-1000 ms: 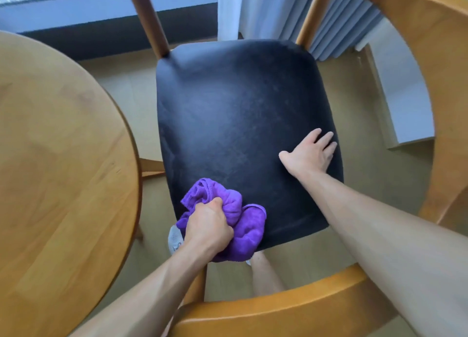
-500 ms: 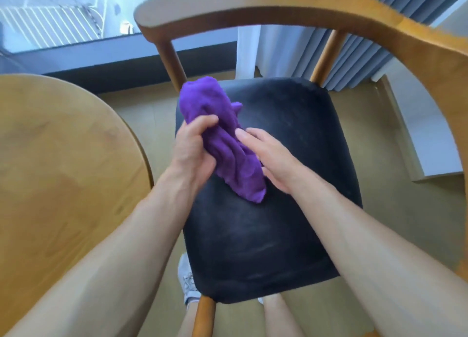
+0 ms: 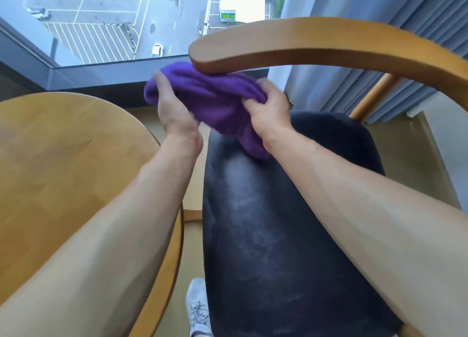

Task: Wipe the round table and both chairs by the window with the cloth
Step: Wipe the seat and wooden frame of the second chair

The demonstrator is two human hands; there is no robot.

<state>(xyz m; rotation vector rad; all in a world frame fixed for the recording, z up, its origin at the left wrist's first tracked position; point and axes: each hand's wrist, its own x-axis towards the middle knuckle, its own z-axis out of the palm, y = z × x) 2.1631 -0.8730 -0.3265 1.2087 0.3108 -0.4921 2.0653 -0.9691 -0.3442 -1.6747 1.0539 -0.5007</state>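
A purple cloth (image 3: 215, 101) is held bunched between both hands, just under the end of the chair's curved wooden armrest (image 3: 316, 48). My left hand (image 3: 174, 111) grips its left side and my right hand (image 3: 268, 109) grips its right side. The cloth hangs above the far part of the chair's black seat (image 3: 273, 235), which shows pale streaks. The round wooden table (image 3: 58, 174) lies to the left, partly under my left forearm. Motion blur softens the hands and the cloth.
A window (image 3: 114, 20) with a dark sill looks down on a car park. Grey-blue curtains (image 3: 379, 83) hang at the right behind the chair. My grey shoe (image 3: 197, 309) stands on the beige floor between table and chair.
The cloth has risen from the seat's near edge to the armrest. My right hand left the seat and took hold of the cloth. The view tilted up toward the window.
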